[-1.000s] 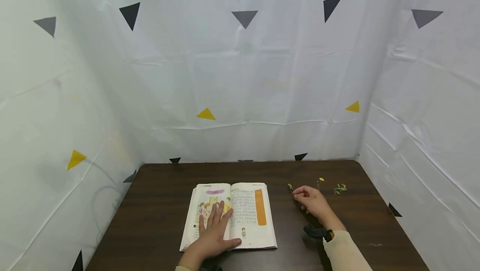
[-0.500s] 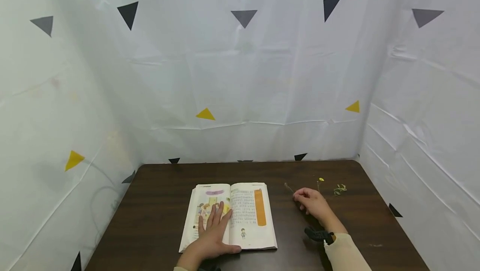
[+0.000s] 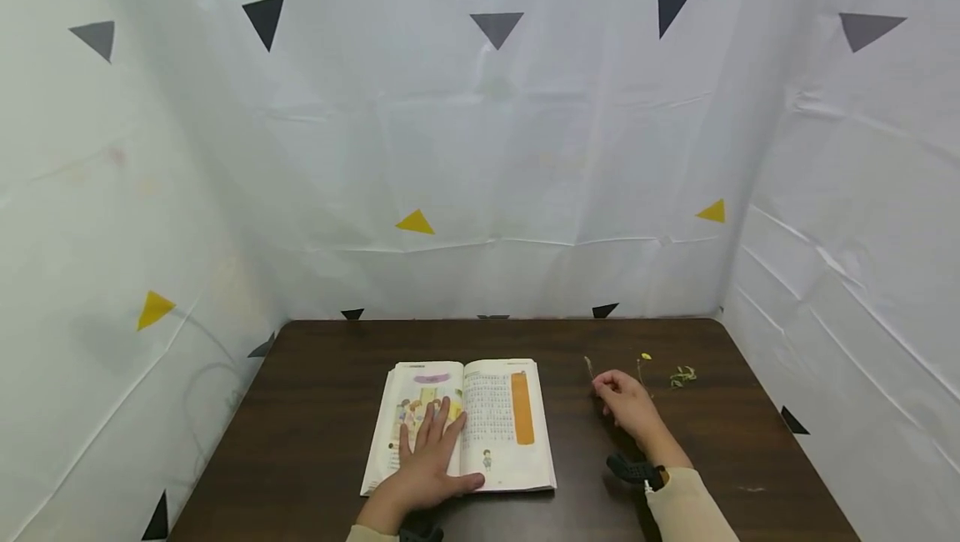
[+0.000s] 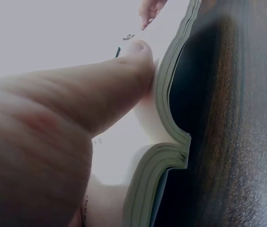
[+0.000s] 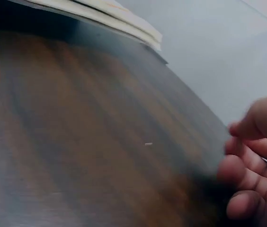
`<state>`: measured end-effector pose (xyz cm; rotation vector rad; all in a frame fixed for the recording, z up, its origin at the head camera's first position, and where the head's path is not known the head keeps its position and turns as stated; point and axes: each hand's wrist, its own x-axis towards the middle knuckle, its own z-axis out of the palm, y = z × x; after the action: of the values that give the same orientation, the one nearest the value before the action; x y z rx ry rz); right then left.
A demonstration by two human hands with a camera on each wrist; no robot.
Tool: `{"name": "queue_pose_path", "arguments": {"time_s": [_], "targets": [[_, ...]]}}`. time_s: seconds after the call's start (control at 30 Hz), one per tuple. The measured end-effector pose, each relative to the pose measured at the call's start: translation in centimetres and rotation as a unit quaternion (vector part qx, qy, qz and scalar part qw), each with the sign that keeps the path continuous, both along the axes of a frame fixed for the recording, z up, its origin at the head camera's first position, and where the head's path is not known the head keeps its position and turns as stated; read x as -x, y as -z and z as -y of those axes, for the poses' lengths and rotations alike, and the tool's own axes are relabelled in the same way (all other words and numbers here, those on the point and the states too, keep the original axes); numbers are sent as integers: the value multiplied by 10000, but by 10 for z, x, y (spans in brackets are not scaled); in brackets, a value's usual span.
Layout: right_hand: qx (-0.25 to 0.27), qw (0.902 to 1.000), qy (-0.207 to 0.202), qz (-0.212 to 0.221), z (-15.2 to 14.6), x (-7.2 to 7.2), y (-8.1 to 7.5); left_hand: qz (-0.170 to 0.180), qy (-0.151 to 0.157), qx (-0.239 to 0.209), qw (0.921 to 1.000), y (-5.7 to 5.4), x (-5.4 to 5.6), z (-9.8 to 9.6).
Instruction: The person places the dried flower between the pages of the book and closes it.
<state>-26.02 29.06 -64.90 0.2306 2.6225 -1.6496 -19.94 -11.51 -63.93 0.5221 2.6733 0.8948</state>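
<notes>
An open picture book (image 3: 538, 463) lies on the dark wooden table, an illustrated left page beside a right page of text. My left hand (image 3: 426, 469) rests on it with fingers spread over the left page and gutter. In the left wrist view the thumb (image 4: 110, 78) reaches across the page near the book's lower edge. To the right of the book, my right hand (image 3: 632, 410) pinches a thin dried plant stem (image 3: 588, 367) between thumb and forefinger, its pale tip pointing up and away. The other fingers (image 5: 232, 169) curl loosely in the right wrist view, where the stem is hidden.
Behind the right hand lies a thin stem with a yellow flower (image 3: 646, 356). Further right is a small green leafy sprig (image 3: 682, 376). The table (image 3: 315, 409) ends against white curtains (image 3: 495, 192) with triangle prints at the back and both sides.
The stem's tip first swung left as it came flatter, then back right to stand steeper. My right hand has shifted slightly; the left hand stays on the book. The head view has tilted a little.
</notes>
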Motion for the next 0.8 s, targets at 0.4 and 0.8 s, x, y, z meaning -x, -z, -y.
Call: {"name": "queue_pose_path", "arguments": {"time_s": [0.4,0.8], "targets": [[933,9814,1470,-808,37,-22,-11,20,13,5,10000,4,2,-4],[2220,9661,953,-907,134,-52,-33,-23,146,-326,9994,2,3,6]]}}
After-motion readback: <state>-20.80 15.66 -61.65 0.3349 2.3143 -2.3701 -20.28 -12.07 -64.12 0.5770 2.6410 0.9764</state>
